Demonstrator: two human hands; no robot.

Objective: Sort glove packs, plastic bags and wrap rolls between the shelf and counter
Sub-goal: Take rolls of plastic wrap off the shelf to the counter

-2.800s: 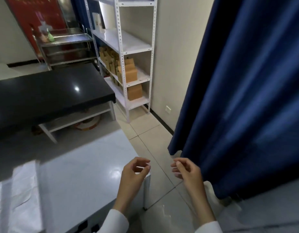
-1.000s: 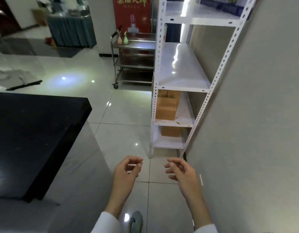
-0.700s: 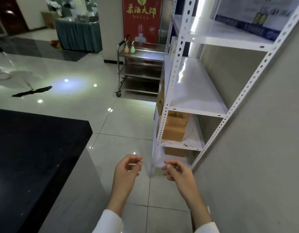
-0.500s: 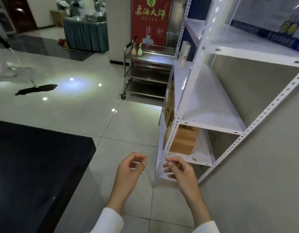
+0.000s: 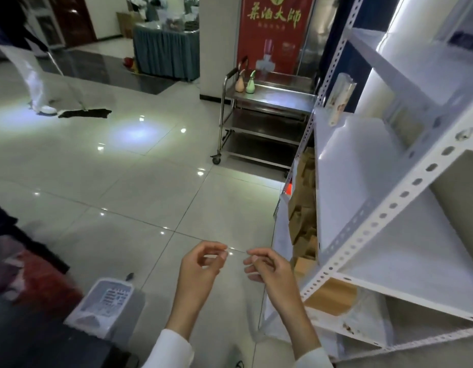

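Plastic bag (image 5: pixel 259 314), clear and faint against the floor tiles, hangs at 6 o'clock below your hands, just beside the white shelf (image 5: pixel 363 181) that fills your 3 o'clock. Your left hand (image 5: pixel 201 264) and right hand (image 5: pixel 267 266) are close together, each with thumb and forefinger pinched on its top edge and the other fingers curled. An upright pack (image 5: pixel 339 102) stands on the shelf at 1 o'clock.

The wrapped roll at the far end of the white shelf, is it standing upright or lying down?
Upright, leaning slightly. The wrapped roll stands on its lower end on the white shelf, beside the perforated post. Whether it touches the post cannot be told.
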